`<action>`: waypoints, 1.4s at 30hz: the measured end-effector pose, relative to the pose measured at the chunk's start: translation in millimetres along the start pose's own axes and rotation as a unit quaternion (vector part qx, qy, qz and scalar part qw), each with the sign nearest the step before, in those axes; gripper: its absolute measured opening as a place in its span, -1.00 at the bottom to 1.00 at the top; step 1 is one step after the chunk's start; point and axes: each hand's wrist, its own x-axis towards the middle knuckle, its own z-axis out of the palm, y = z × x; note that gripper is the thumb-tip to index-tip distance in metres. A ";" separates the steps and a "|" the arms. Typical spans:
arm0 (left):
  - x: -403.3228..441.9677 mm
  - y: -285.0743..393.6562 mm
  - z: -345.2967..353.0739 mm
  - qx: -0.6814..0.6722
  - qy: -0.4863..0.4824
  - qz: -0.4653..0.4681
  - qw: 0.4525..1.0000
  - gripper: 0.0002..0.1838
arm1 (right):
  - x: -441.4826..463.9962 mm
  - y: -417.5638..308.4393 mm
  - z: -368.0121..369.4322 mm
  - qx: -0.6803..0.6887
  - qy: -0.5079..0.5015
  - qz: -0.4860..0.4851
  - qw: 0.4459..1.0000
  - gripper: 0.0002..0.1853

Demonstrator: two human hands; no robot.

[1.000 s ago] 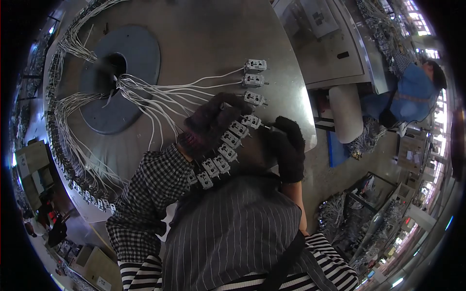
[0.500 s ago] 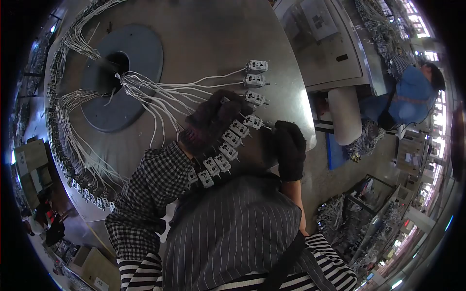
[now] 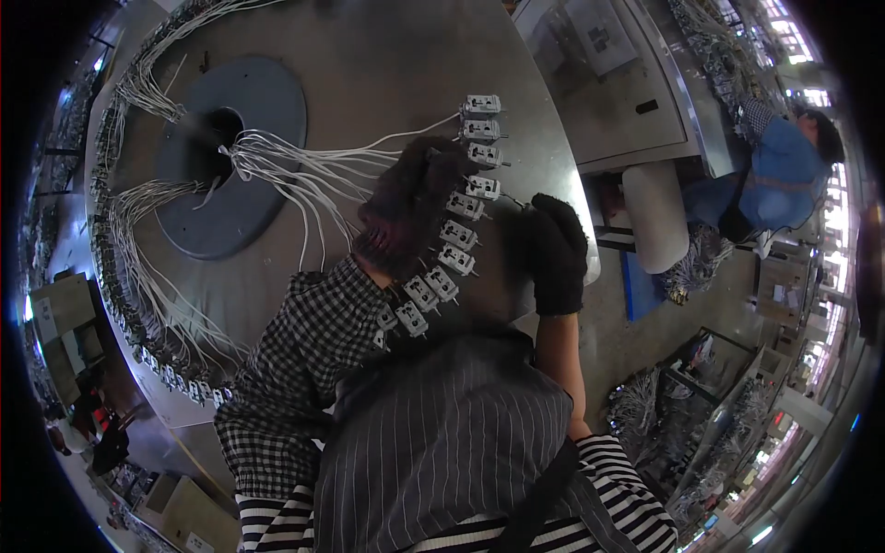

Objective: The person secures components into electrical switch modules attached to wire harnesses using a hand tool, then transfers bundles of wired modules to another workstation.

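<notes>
My left hand (image 3: 417,198), in a dark glove, curls palm down over the white wires (image 3: 318,164). Its fingers reach the inner ends of a curved row of small silver, boxy wired parts, each with dark openings and a thin pin. One wired part (image 3: 482,187) lies between my two hands, its pin toward the right. My right hand (image 3: 556,253), also gloved, has its fingers pressed together near that pin. Something thin and dark shows at its fingertips, too small to name. Whatever the left fingers grip is hidden under the glove.
A grey disc (image 3: 277,217) with a central hole stands on the metal table (image 3: 387,55), wire bundles gathered at it. More wired parts (image 3: 175,378) line the table's left rim. A person in blue (image 3: 779,180) sits at the right, beyond a cabinet (image 3: 618,101).
The row of wired parts has slid away from my body, and my left hand has moved the same way. My right hand has also shifted slightly farther forward, staying beside the row.
</notes>
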 end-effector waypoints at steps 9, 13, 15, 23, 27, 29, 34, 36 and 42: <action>-13.6 18.6 -23.2 -0.081 -0.054 -0.123 0.988 -0.63 | -24.3 -3.3 7.9 -0.071 0.012 -0.072 0.995 -0.73; -14.6 2.2 -12.3 -0.303 -0.050 -0.217 0.927 -0.65 | -27.5 -11.8 13.2 -0.073 0.014 -0.055 0.996 -0.74; -13.2 -1.8 -15.3 -0.271 -0.061 -0.219 0.935 -0.65 | -31.6 -12.1 11.8 -0.084 0.009 -0.049 0.995 -0.74; -22.1 -7.9 -20.4 -0.212 -0.113 -0.210 0.948 -0.64 | -54.0 -7.2 7.4 -0.076 0.026 0.009 0.997 -0.73; -24.3 -7.0 -20.7 -0.098 -0.128 -0.196 0.967 -0.65 | -54.0 -6.7 8.4 -0.127 -0.004 -0.061 0.990 -0.72; -22.0 -5.5 -21.2 -0.204 -0.122 -0.226 0.945 -0.66 | -54.8 -12.9 10.4 -0.068 0.009 0.039 0.997 -0.71; -24.3 -7.9 -18.6 -0.320 -0.081 -0.260 0.907 -0.68 | -53.8 -3.2 5.3 -0.176 -0.021 -0.093 0.980 -0.75; -24.8 -8.8 -17.8 -0.329 -0.083 -0.249 0.907 -0.68 | -55.9 -1.1 3.8 -0.194 -0.029 -0.117 0.974 -0.75; -28.7 -12.8 -15.4 -0.285 -0.103 -0.234 0.924 -0.70 | -55.9 4.3 3.8 -0.123 -0.013 -0.001 0.992 -0.68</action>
